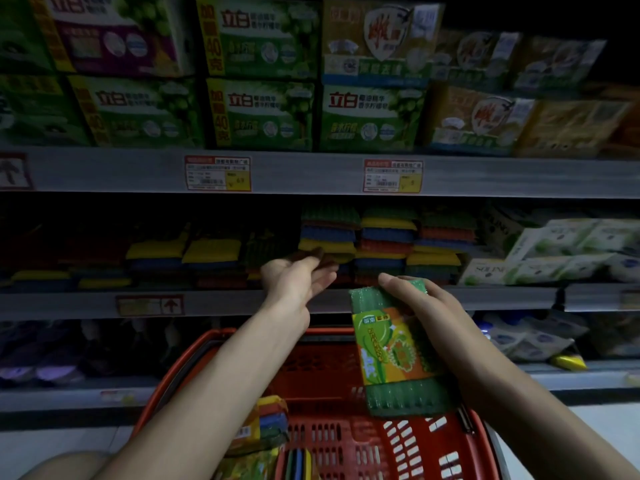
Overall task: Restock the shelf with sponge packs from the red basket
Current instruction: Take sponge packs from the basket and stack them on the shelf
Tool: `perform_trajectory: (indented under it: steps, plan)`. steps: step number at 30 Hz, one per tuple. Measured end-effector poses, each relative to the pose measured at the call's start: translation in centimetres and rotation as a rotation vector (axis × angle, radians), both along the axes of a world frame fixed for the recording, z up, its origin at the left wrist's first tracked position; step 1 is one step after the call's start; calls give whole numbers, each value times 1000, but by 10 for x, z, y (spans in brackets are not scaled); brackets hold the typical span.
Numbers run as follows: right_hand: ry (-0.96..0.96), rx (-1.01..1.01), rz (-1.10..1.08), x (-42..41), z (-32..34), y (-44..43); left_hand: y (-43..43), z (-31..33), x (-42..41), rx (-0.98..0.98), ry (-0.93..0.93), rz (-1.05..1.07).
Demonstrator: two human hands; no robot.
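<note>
Green sponge pack (391, 348), likely light, soft, slippery: right hand (422, 306) grasps its top; left hand (298, 282) released at shelf (502, 297) edge.

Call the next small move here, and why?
Probably carry the green sponge pack forward onto the sponge shelf, near the left hand. The right hand grips it above the red basket, short of the shelf. The left hand is open at the sponge stacks.
</note>
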State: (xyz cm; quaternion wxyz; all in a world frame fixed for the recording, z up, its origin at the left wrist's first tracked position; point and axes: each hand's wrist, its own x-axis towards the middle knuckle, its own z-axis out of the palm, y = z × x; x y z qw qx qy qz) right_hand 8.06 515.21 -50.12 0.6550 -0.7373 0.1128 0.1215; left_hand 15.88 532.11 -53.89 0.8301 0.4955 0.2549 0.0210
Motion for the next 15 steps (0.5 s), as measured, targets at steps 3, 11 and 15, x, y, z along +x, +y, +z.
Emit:
perform_trajectory:
  steps: [3, 11, 15]
  plan:
    - [5, -5, 14, 0, 1, -1, -3, 0, 0, 16, -5, -1]
    - [-2, -13, 27, -2, 1, -1, -5, -1, 0, 105, -25, -4]
    - [3, -23, 31, -3, 0, -1, -5, -1, 0, 146, -17, -10]
